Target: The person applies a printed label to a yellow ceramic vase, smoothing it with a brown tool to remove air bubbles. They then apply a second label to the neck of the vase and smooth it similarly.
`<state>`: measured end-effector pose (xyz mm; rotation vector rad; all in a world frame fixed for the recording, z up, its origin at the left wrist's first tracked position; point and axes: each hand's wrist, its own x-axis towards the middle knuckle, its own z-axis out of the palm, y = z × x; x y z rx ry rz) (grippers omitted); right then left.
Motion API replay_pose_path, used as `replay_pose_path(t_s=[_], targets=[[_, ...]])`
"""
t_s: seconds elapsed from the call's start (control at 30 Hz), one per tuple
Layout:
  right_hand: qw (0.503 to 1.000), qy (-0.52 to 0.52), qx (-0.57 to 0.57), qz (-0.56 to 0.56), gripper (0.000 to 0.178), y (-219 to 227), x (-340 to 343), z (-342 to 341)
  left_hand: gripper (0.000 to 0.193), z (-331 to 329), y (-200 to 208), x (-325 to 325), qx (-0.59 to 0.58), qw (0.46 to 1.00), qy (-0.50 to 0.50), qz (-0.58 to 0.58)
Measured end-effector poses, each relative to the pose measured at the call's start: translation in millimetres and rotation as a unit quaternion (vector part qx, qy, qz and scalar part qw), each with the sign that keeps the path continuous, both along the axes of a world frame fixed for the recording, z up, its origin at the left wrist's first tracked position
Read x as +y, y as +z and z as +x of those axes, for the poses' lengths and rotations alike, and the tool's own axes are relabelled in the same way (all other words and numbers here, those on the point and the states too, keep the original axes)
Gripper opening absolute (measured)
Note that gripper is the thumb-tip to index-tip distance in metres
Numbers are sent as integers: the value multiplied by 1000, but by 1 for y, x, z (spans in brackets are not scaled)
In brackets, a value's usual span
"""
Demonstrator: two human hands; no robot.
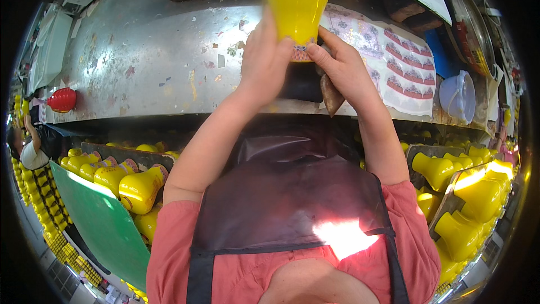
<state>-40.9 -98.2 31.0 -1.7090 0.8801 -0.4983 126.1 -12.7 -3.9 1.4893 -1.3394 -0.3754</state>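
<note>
A glossy yellow vase (pixel 297 8), wide at the top and narrower below, is held up over the metal worktable between my hands. Around its lower end runs a patterned red and blue decal band (pixel 301 52). My left hand (pixel 264 59) lies along the vase's left side, its thumb close to the band and its fingers partly blurred. On the other side, my right hand (pixel 344 65) grips the narrow end, thumb on the band. A brown pointed flat piece (pixel 331 97) sticks out below my right palm; its upper part is hidden.
Printed decal sheets (pixel 409 67) lie right of the vase, near a pale bucket (pixel 457 97). A red ribbed object (pixel 62 100) sits at the table's left. Yellow vases stand on boards at left (pixel 138 188) and right (pixel 458 236). A green panel (pixel 101 225) leans at left.
</note>
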Motion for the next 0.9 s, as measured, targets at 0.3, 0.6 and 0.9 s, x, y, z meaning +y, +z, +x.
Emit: replay_pose_path(t_s=[0.3,0.6,0.9], targets=[[999,-4,30,28,57,9,1,-2,63,20,-8,11,287,953,-94,35],[999,6,12,29,58,5,1,-2,69,11,-11,11,147,986,-70,37],[999,9,-8,34,58,9,-1,-4,70,12,-10,10,121,989,-66,44]])
